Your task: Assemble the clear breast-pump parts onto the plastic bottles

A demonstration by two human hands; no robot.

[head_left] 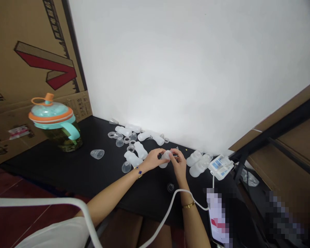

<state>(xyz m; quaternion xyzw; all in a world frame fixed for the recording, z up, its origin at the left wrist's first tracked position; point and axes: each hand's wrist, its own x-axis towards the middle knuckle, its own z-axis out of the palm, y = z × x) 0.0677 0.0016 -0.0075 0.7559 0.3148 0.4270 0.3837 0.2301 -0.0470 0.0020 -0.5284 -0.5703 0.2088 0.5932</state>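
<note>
My left hand (154, 158) is wrapped around a small white baby bottle (163, 165) at the table's middle. The thumb and fingers of my right hand (179, 165) are closed on its translucent top; fingers hide much of that part. Left of my hands lie white bottle bodies (133, 159), clear dome caps (126, 167) and translucent rings (130, 148). Right of them two capped bottles (199, 166) lie side by side. A clear round piece (171, 187) sits in front of my hands.
A large teal-and-orange jug (57, 124) stands left on the black table (100, 177). One clear cap (97, 154) lies near it. At right are a white box with blue labels (221, 166) and a phone (217, 220). A white cable (161, 225) crosses in front of my forearms.
</note>
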